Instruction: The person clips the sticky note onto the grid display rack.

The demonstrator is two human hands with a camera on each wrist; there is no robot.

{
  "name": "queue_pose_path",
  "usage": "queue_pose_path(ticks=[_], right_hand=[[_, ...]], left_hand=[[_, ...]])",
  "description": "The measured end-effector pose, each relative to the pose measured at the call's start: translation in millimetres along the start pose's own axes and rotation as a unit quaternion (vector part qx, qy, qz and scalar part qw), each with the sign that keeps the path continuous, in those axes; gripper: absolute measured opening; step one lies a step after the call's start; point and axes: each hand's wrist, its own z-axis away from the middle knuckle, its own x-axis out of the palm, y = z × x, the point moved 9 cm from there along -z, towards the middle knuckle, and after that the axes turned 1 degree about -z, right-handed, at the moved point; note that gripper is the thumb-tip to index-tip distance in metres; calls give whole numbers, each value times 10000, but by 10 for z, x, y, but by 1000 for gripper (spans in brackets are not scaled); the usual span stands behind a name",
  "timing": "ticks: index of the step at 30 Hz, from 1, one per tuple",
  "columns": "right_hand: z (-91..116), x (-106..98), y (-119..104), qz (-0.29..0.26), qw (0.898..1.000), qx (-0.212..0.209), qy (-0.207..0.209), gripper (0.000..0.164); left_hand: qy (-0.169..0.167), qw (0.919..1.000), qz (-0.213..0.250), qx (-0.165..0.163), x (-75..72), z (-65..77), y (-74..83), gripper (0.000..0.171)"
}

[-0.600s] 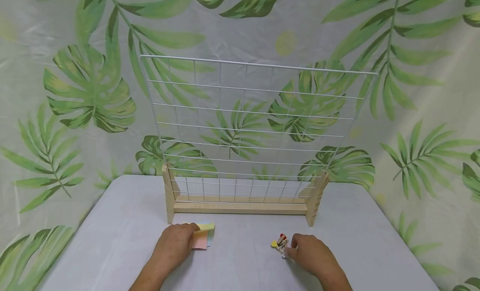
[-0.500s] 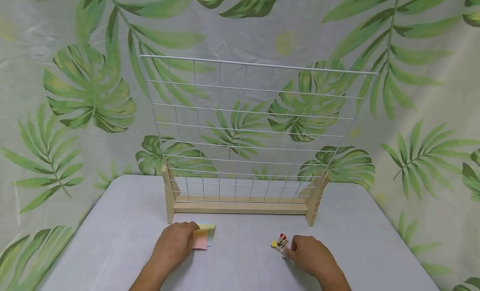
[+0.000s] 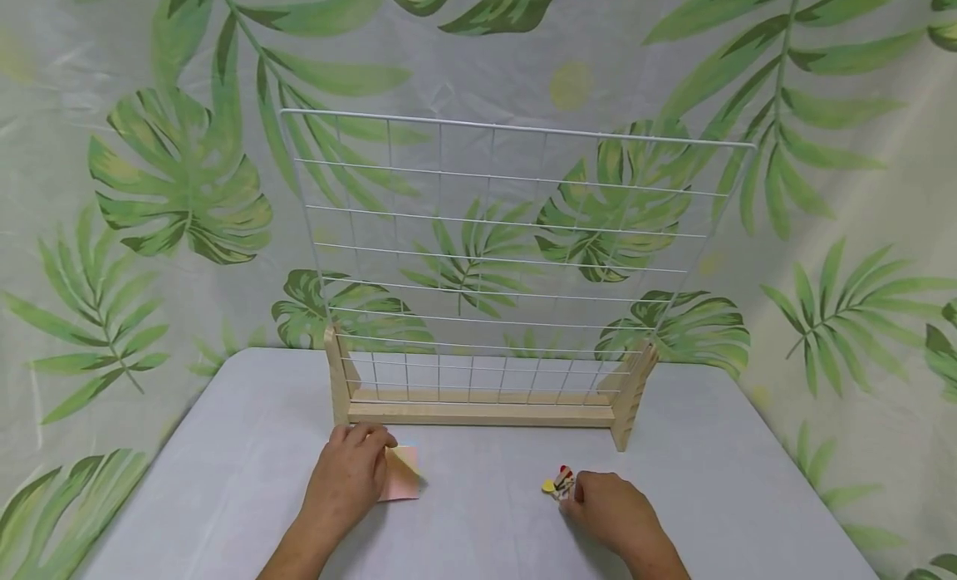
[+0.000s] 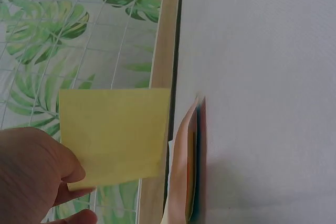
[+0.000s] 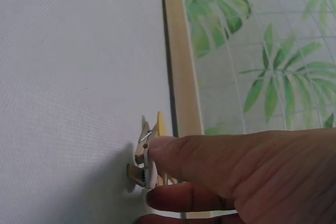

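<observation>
My left hand (image 3: 344, 480) pinches a yellow sticky note (image 4: 115, 135) between thumb and fingers, lifted at an angle. Under it lies a small stack of paper notes (image 4: 184, 166), with a pink note (image 3: 399, 486) showing in the head view. On the right, my right hand (image 3: 616, 509) is at a little pile of small wooden clothespins (image 3: 562, 480) with red and yellow decorations. In the right wrist view its thumb and forefinger pinch at a pale clothespin (image 5: 151, 174); the fingers partly hide the pile.
A white wire grid (image 3: 486, 256) stands upright in a wooden base (image 3: 478, 414) at the back of the white-covered table (image 3: 486, 530). Behind it hangs a leaf-patterned cloth (image 3: 179, 314).
My left hand has raised slightly away from me, tilting the yellow note up and baring more of the pink one. My right hand has shifted slightly left, closer over the clothespins.
</observation>
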Motion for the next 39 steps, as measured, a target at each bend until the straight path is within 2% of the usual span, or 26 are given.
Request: queue_pose_path(ticks=[5,10,13,18,26,32,35,39], right_hand=[[-14,22,-1,139,9999,37,-14,24],[-19,29,-35,203,9998,-13,45,24],[-24,47,-47,221,9997,27,-44,23],[-26,62,-52,213,9996,108,-171,19],[-7,19,-56,204,9997,29,-104,13],[-14,65,-35,119,9991,147,-387,13],[-9,73,-29,75,9988,155,-460,13],[6,55,-24,31,9989,114,-453,14]], left_hand=[[59,9991,200,-368,-16,-12,-63,25],[446,9981,334,-250,-82,-38,-50,27],[360,9985,330,-265,-84,-42,-41,25],[58,9976,393,-565,-79,-43,-55,24],[286,9954,579,-701,-139,-62,-63,23],[423,9938,639,-802,-156,-67,-80,24],[466,9919,703,-948,-152,-62,-107,26],[261,9866,919,-1320,-127,-53,-156,28]])
